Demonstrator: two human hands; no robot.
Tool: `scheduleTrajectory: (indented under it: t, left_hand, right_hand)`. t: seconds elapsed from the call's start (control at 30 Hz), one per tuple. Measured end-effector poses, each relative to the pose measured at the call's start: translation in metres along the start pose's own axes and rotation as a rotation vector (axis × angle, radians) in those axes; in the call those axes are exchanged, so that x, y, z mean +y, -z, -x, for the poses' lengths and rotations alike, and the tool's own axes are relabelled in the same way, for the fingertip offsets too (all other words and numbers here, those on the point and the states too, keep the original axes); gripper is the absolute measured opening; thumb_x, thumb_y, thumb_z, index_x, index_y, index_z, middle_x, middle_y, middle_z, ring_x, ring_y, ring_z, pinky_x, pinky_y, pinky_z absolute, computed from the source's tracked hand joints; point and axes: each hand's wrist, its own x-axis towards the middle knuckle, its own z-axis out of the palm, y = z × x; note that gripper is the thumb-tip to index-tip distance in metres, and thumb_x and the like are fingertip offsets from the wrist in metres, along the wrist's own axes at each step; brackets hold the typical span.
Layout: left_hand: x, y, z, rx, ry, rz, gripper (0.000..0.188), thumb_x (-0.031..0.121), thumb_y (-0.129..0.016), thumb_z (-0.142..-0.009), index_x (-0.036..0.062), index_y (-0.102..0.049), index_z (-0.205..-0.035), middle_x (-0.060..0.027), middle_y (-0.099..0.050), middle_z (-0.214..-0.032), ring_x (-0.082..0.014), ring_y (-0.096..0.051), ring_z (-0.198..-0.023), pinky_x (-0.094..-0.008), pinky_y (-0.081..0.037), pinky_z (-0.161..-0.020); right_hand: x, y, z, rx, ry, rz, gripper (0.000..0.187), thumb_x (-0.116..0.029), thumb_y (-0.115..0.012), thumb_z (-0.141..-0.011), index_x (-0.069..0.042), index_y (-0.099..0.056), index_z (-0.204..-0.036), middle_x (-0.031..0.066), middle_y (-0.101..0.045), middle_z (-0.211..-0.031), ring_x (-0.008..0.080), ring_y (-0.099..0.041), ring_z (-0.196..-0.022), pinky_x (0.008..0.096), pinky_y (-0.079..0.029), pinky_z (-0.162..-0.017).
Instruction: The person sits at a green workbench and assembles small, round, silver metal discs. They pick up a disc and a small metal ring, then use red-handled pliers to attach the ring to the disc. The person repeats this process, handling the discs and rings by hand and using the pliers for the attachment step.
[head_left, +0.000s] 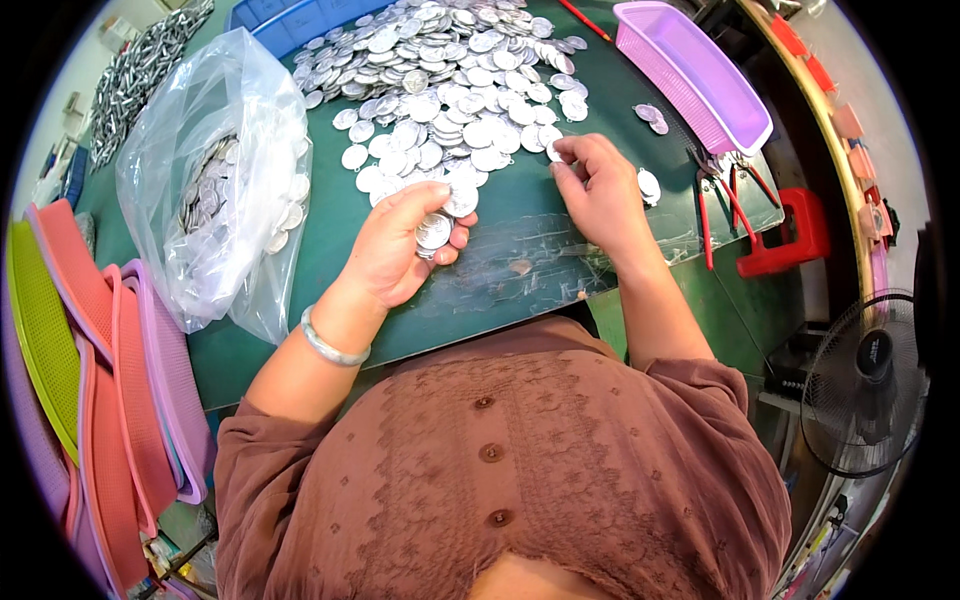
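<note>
A big heap of round silver medallions (450, 90), some with a small loop at the rim, spreads over the green tabletop (500, 270). My left hand (400, 240) is closed around several medallions (434, 232), with the thumb on one at the top. At the heap's right edge, my right hand (600, 190) pinches a medallion (554, 150) between thumb and fingers. Another medallion (649, 186) lies just right of that hand. Beside my left forearm sits a clear plastic bag (225, 190) with more medallions inside.
A purple basket (690, 75) stands at the back right, near red-handled pliers (708, 200) and a red handle-shaped thing (790, 235). A blue bin (300, 22) is behind the heap. Stacked coloured baskets (110, 390) crowd the left; a fan (870, 380) stands at right.
</note>
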Motion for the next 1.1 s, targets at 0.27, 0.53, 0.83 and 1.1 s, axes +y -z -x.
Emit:
scheduleTrajectory:
  t: [0.27, 0.53, 0.83, 1.1]
  left_hand:
    - [-0.003, 0.007, -0.002, -0.079, -0.023, 0.085, 0.015, 0.019, -0.047, -0.085, 0.0039, -0.051, -0.084, -0.0110, -0.054, -0.083, -0.0147, -0.051, -0.066, -0.0197, -0.039, -0.045]
    - [0.000, 0.000, 0.000, -0.060, 0.010, -0.050, 0.019, 0.008, -0.052, -0.081, 0.0028, -0.054, -0.100, -0.0058, -0.057, -0.076, -0.0104, -0.052, -0.058, -0.0183, -0.037, -0.044]
    - [-0.006, -0.006, 0.002, -0.032, -0.108, -0.206, 0.021, 0.014, -0.055, -0.083, 0.0023, -0.054, -0.100, -0.0028, -0.055, -0.071, -0.0062, -0.048, -0.054, -0.0151, -0.035, -0.042]
    - [-0.007, -0.006, 0.003, -0.023, -0.101, -0.292, 0.011, 0.010, -0.055, -0.082, 0.0032, -0.055, -0.090, -0.0034, -0.057, -0.069, -0.0060, -0.048, -0.052, -0.0159, -0.034, -0.041]
  right_hand:
    - [0.012, 0.009, -0.011, -0.128, -0.048, 0.338, 0.028, -0.020, -0.063, -0.070, 0.000, -0.057, -0.089, 0.0151, -0.052, -0.093, 0.0301, -0.051, -0.087, 0.0369, -0.042, -0.075]
    - [0.013, 0.004, -0.013, -0.179, -0.159, -0.164, 0.013, -0.007, -0.060, -0.071, 0.000, -0.055, -0.080, 0.0066, -0.056, -0.074, 0.0182, -0.053, -0.068, 0.0278, -0.043, -0.065]
    - [-0.028, -0.003, 0.001, -0.418, -0.256, -0.813, 0.014, -0.004, -0.056, -0.076, 0.002, -0.057, -0.088, 0.0002, -0.056, -0.077, 0.0053, -0.050, -0.070, 0.0195, -0.042, -0.063]
    - [-0.040, -0.007, 0.004, -0.386, -0.248, -0.914, 0.018, -0.007, -0.055, -0.080, 0.003, -0.056, -0.095, 0.0015, -0.057, -0.081, 0.0060, -0.051, -0.072, 0.0205, -0.043, -0.065]
